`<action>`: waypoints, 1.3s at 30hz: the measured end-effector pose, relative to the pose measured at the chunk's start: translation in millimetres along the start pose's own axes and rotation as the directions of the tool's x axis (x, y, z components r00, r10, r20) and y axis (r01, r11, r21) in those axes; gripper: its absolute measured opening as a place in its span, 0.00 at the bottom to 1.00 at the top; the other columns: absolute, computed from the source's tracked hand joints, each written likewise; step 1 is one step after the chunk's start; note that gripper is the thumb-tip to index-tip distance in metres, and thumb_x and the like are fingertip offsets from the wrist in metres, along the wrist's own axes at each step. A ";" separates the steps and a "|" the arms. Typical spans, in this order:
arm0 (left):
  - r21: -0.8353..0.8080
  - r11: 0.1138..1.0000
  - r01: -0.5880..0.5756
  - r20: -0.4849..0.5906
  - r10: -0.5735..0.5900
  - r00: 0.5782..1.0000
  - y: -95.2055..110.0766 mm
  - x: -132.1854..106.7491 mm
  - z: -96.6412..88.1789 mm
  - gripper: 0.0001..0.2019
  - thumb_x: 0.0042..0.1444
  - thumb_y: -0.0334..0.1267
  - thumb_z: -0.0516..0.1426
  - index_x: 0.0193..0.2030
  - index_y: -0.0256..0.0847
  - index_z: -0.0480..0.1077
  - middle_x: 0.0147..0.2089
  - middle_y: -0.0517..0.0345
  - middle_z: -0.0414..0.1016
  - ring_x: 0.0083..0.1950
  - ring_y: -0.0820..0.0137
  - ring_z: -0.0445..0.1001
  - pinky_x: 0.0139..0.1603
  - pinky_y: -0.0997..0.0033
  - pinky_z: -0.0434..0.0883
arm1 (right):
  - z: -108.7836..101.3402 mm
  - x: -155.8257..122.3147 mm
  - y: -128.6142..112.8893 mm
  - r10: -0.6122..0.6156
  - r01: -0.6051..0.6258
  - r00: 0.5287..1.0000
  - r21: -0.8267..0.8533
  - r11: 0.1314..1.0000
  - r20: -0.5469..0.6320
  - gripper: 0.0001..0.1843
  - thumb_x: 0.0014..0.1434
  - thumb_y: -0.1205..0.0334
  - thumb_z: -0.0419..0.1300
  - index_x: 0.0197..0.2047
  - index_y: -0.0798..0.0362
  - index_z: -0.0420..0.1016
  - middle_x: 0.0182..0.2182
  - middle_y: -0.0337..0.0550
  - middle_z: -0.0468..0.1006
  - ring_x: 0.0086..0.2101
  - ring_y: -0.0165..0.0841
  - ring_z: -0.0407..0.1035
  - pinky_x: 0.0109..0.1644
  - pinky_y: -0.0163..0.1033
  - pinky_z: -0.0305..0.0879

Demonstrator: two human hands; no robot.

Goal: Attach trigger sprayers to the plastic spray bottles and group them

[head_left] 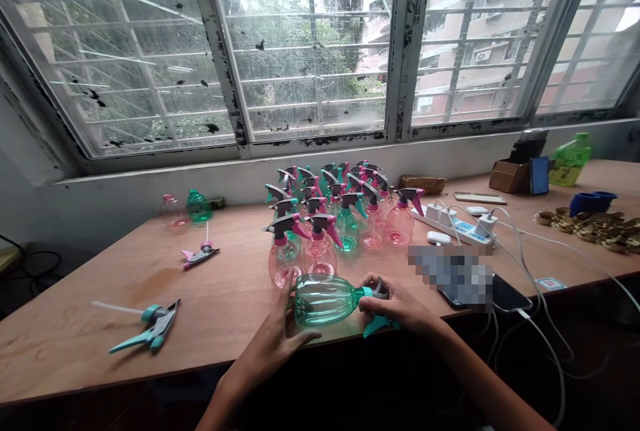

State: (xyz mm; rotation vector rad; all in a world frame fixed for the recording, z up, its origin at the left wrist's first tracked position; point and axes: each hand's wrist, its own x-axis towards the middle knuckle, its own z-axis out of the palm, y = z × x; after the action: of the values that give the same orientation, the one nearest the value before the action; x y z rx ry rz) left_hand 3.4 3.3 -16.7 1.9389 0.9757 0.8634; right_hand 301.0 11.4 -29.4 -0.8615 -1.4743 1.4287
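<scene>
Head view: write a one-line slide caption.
A green spray bottle held sideways, left hand at its base, right hand on its sprayer, before standing pink and green spray bottles.

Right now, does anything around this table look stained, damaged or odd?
Yes. The window frame looks damaged: dark patches break its pale paint. An orange-brown patch near the teal spray head stands out from the table, possibly a stain.
</scene>
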 end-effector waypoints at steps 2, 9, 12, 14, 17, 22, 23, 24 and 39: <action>-0.086 0.996 0.037 0.018 -0.035 0.999 1.7 -1.1 -2.1 0.53 0.60 0.44 0.65 0.77 0.57 0.27 0.79 0.49 0.44 0.73 0.49 0.59 0.72 0.46 0.60 | 0.0 -0.3 0.0 0.000 0.000 1.000 -0.009 1.000 0.001 0.21 0.55 0.50 0.72 0.43 0.54 0.71 0.30 0.38 0.79 0.29 0.31 0.70 0.35 0.37 0.63; -0.120 0.991 0.061 0.022 -0.059 0.998 5.7 -3.1 -7.5 0.45 0.62 0.46 0.63 0.77 0.56 0.39 0.80 0.52 0.41 0.76 0.50 0.52 0.73 0.50 0.60 | 0.0 -0.6 -2.4 0.000 0.000 1.000 0.025 1.000 0.004 0.21 0.55 0.50 0.72 0.42 0.54 0.70 0.29 0.38 0.79 0.28 0.31 0.70 0.35 0.36 0.64; -0.139 0.989 0.056 0.051 -0.049 0.997 5.4 -3.4 -6.5 0.48 0.62 0.42 0.64 0.77 0.60 0.35 0.78 0.54 0.50 0.76 0.51 0.53 0.74 0.49 0.59 | -1.1 -0.3 -1.0 0.008 -0.007 1.000 0.047 0.999 -0.010 0.22 0.55 0.49 0.72 0.43 0.54 0.70 0.28 0.38 0.80 0.28 0.31 0.71 0.34 0.36 0.64; -0.180 0.982 0.048 0.079 -0.034 0.996 5.9 -3.3 -5.7 0.48 0.62 0.39 0.63 0.77 0.61 0.32 0.76 0.55 0.53 0.76 0.52 0.52 0.74 0.49 0.59 | -1.8 -0.4 0.3 0.019 -0.018 1.000 0.059 0.998 -0.010 0.23 0.55 0.48 0.72 0.43 0.54 0.70 0.28 0.38 0.80 0.28 0.31 0.71 0.34 0.36 0.64; -0.235 0.971 0.049 0.075 -0.032 0.997 8.7 -3.2 -5.6 0.51 0.61 0.36 0.63 0.76 0.62 0.30 0.76 0.55 0.52 0.77 0.52 0.50 0.73 0.49 0.60 | -1.8 -0.7 1.1 0.017 -0.017 1.000 0.052 0.998 0.004 0.23 0.55 0.48 0.72 0.43 0.53 0.70 0.28 0.38 0.79 0.28 0.31 0.71 0.34 0.36 0.65; -0.220 0.971 0.096 0.092 -0.077 0.993 13.9 -2.6 -8.5 0.49 0.59 0.37 0.65 0.77 0.55 0.37 0.75 0.52 0.56 0.76 0.51 0.53 0.73 0.48 0.61 | 0.1 -0.8 -1.0 0.009 -0.009 1.000 0.014 1.000 0.008 0.22 0.54 0.47 0.72 0.41 0.53 0.70 0.29 0.38 0.79 0.28 0.32 0.70 0.35 0.37 0.64; -0.213 0.973 0.093 0.100 -0.073 0.992 13.9 -2.5 -9.0 0.48 0.60 0.38 0.65 0.77 0.55 0.38 0.76 0.52 0.55 0.76 0.51 0.54 0.73 0.48 0.61 | 0.3 -0.7 -1.5 0.007 -0.007 1.000 0.005 1.000 0.004 0.22 0.54 0.47 0.72 0.41 0.53 0.70 0.28 0.38 0.79 0.28 0.32 0.70 0.35 0.37 0.64; -0.210 0.974 0.084 0.107 -0.063 0.992 13.4 -2.4 -9.3 0.48 0.60 0.38 0.65 0.77 0.56 0.39 0.76 0.53 0.54 0.75 0.51 0.55 0.72 0.48 0.62 | 0.4 -0.5 -1.8 0.004 -0.004 1.000 -0.003 1.000 -0.001 0.22 0.55 0.46 0.72 0.41 0.53 0.71 0.28 0.38 0.79 0.28 0.32 0.70 0.35 0.37 0.64; -0.198 0.978 0.070 0.100 -0.051 0.994 10.7 -0.3 -7.7 0.47 0.62 0.40 0.63 0.77 0.59 0.37 0.79 0.55 0.44 0.76 0.51 0.54 0.73 0.50 0.61 | 0.9 -0.6 -3.8 0.001 -0.001 1.000 -0.009 1.000 0.004 0.20 0.57 0.47 0.71 0.40 0.54 0.72 0.31 0.41 0.82 0.29 0.33 0.72 0.36 0.37 0.65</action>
State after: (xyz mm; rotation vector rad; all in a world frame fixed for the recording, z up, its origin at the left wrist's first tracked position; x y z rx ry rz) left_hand 0.4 1.3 -4.0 1.7527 0.8530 0.7968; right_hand 300.8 10.1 -25.6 -0.8651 -1.4852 1.4261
